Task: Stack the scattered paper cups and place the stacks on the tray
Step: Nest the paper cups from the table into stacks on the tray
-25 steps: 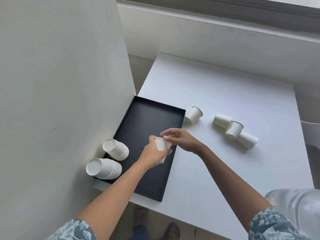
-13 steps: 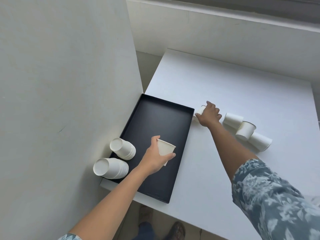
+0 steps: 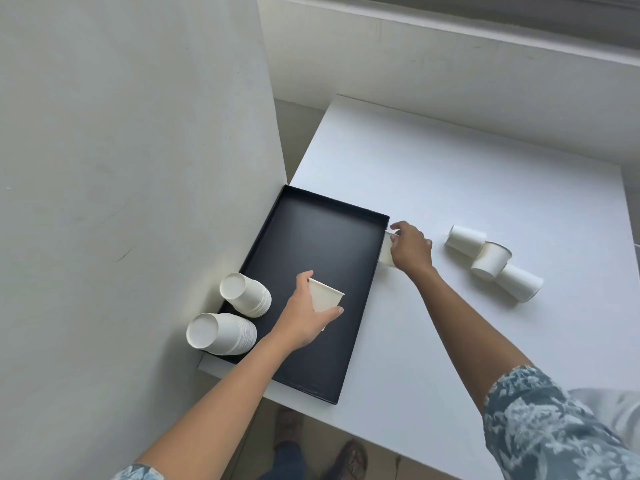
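My left hand grips a white paper cup upright over the black tray. At the tray's right rim my right hand closes around another white cup, which is mostly hidden by the fingers. Two stacks of cups stand upside down in the tray's near left corner: one stack farther in, the other stack at the front edge. Three loose cups lie on their sides on the white table to the right: one, a second and a third.
The white table ends close to me at its front edge. A pale wall panel rises along the tray's left side. A ledge runs behind the table. Shoes show on the floor below the table edge.
My right hand left the cup held by the left hand, reached to the cup lying by the tray's right rim and closed on it. The left hand kept its cup over the tray.
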Tool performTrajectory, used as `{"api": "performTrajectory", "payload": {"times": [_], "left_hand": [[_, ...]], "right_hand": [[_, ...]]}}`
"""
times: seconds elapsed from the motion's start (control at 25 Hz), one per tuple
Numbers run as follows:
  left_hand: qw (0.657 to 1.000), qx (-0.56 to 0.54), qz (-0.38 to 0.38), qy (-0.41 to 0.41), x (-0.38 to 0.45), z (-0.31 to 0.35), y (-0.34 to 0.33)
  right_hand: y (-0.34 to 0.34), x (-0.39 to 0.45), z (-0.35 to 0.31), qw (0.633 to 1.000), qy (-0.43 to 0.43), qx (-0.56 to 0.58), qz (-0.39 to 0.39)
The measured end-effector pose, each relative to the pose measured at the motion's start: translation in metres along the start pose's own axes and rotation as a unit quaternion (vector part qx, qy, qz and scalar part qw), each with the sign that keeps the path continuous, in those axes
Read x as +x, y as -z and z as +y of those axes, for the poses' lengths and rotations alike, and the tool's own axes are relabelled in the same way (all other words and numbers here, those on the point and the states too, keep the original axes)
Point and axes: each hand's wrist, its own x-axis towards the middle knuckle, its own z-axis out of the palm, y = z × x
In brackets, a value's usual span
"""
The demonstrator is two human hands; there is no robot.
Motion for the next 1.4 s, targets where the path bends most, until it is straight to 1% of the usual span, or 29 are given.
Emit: {"api": "performTrajectory", "payload": {"times": [0.08, 0.12, 0.2, 0.24, 0.32, 0.52, 0.6, 0.68, 0.76, 0.8, 0.84, 0.92, 1.0, 1.04, 1.12, 1.16, 1.2, 1.24, 1.32, 1.4], "left_hand": [[1.000, 0.012, 0.007, -0.004, 0.001, 0.001, -0.003], [1.000, 0.015, 0.010, -0.003, 0.001, 0.002, -0.005], [1.000, 0.018, 0.018, 0.006, 0.002, 0.004, -0.009], [1.000, 0.020, 0.022, 0.009, 0.002, 0.006, -0.011], [0.999, 0.018, 0.028, 0.008, 0.002, 0.008, -0.016], [0.999, 0.006, 0.021, -0.040, -0.001, 0.016, -0.029], [0.998, -0.002, 0.015, -0.067, -0.001, 0.020, -0.035], [0.996, -0.015, 0.013, -0.089, -0.001, 0.025, -0.041], [0.994, 0.005, 0.019, -0.105, -0.002, 0.029, -0.046], [0.993, 0.021, 0.025, -0.113, -0.002, 0.031, -0.049], [0.992, 0.029, 0.029, -0.118, -0.002, 0.031, -0.051], [0.992, 0.025, 0.025, -0.118, -0.002, 0.030, -0.054], [0.993, 0.021, 0.021, -0.115, -0.003, 0.029, -0.057], [0.993, 0.019, 0.022, -0.116, -0.003, 0.028, -0.057], [0.993, 0.018, 0.025, -0.117, -0.003, 0.027, -0.058], [0.993, 0.018, 0.025, -0.117, -0.004, 0.026, -0.058], [0.993, 0.018, 0.024, -0.115, -0.004, 0.025, -0.059], [0.993, 0.017, 0.022, -0.114, -0.005, 0.025, -0.060], [0.993, 0.018, 0.019, -0.111, -0.007, 0.024, -0.062], [0.994, 0.016, 0.014, -0.109, -0.008, 0.024, -0.064]], "right_hand": [[0.006, -0.024, -0.008, 0.996, 0.040, 0.051, 0.067], [0.009, -0.037, -0.013, 0.989, 0.065, 0.096, 0.094], [0.011, -0.064, -0.023, 0.966, 0.109, 0.207, 0.108], [0.011, -0.078, -0.027, 0.955, 0.128, 0.250, 0.100], [0.007, -0.100, -0.030, 0.940, 0.158, 0.292, 0.081], [-0.003, -0.126, -0.019, 0.930, 0.189, 0.311, 0.057], [-0.005, -0.131, -0.011, 0.928, 0.213, 0.305, 0.024], [-0.008, -0.137, -0.003, 0.925, 0.232, 0.301, -0.024], [-0.006, -0.137, 0.009, 0.921, 0.225, 0.313, -0.055], [-0.003, -0.133, 0.017, 0.922, 0.212, 0.321, -0.050], [0.000, -0.126, 0.027, 0.925, 0.189, 0.328, -0.030], [0.010, -0.104, 0.053, 0.934, 0.115, 0.332, 0.061], [0.021, -0.077, 0.090, 0.929, -0.015, 0.327, 0.170], [0.027, -0.064, 0.110, 0.913, -0.099, 0.332, 0.213], [0.043, -0.045, 0.149, 0.852, -0.286, 0.345, 0.270], [0.050, -0.039, 0.167, 0.820, -0.369, 0.338, 0.279], [0.057, -0.036, 0.182, 0.798, -0.429, 0.323, 0.272], [0.062, -0.034, 0.193, 0.788, -0.463, 0.313, 0.258], [0.068, -0.030, 0.207, 0.775, -0.483, 0.338, 0.227], [0.073, -0.024, 0.210, 0.748, -0.484, 0.406, 0.204]]}}
